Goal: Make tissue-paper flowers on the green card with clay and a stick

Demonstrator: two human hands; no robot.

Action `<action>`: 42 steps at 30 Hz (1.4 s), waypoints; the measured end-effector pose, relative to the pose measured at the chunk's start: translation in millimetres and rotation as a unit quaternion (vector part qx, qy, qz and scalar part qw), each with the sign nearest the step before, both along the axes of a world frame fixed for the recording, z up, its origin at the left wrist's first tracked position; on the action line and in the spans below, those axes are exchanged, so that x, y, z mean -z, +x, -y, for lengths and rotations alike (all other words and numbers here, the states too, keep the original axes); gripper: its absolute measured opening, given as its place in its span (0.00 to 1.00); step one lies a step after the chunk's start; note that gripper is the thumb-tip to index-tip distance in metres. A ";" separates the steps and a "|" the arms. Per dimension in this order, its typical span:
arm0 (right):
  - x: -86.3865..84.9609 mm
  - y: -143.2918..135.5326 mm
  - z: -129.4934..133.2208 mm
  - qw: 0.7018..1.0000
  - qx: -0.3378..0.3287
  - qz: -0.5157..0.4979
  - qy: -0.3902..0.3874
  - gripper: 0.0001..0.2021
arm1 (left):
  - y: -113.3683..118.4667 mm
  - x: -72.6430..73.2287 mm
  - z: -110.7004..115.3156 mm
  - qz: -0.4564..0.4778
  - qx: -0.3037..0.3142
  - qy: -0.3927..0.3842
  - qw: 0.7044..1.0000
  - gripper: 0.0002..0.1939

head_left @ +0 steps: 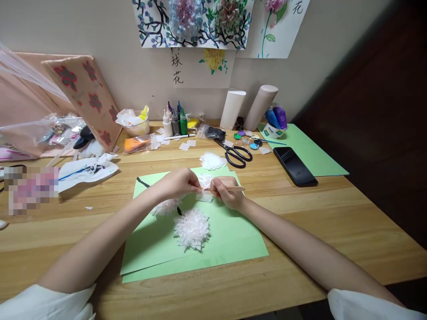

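My left hand [182, 183] is closed in a pinch on a small white tissue paper piece [204, 197]. Facing it, my right hand [228, 193] grips a flat wooden stick [236, 189], its tip close to the paper piece. Both hands are over light green paper sheets [233, 240]. A fluffy white paper flower [192, 230] lies nearest me on the green. Under my left forearm, a second pinkish-white flower [166, 207] is partly hidden. Between the hands, a third white cluster [204, 179] shows in part. Black painted branch lines [143, 182] run across the sheet.
Beyond the sheets lie a stack of white tissue squares [212, 161], black-handled scissors [237, 154] and a phone [295, 166]. Paint bottles [175, 123], a tub [134, 123] and two white cylinders [232, 110] line the wall. Left stands a flower-painted board [83, 100].
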State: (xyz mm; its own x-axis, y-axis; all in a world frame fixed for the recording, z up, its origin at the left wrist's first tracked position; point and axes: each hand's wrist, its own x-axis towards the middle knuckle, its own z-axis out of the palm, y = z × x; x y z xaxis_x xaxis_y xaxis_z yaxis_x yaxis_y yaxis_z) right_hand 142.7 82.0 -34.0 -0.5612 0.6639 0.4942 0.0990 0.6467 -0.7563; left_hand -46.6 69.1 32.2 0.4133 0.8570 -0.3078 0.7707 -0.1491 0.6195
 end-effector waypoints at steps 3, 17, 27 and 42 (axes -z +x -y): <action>-1.7 0.4 0.8 0.999 0.021 -0.013 -0.023 0.25 | 3.9 5.5 1.5 -0.029 -0.025 0.047 0.998 0.11; 4.5 1.2 4.0 0.974 -0.011 0.101 0.202 0.25 | 7.7 0.8 1.5 -0.082 -0.076 0.076 0.991 0.08; 4.7 -3.4 1.8 0.970 -0.005 0.106 0.217 0.21 | -8.8 -2.0 -6.6 -0.135 -0.089 0.099 0.982 0.08; 3.3 -13.4 9.9 0.995 0.066 0.066 0.035 0.23 | -18.8 7.4 -18.2 -0.240 -0.123 0.082 0.959 0.06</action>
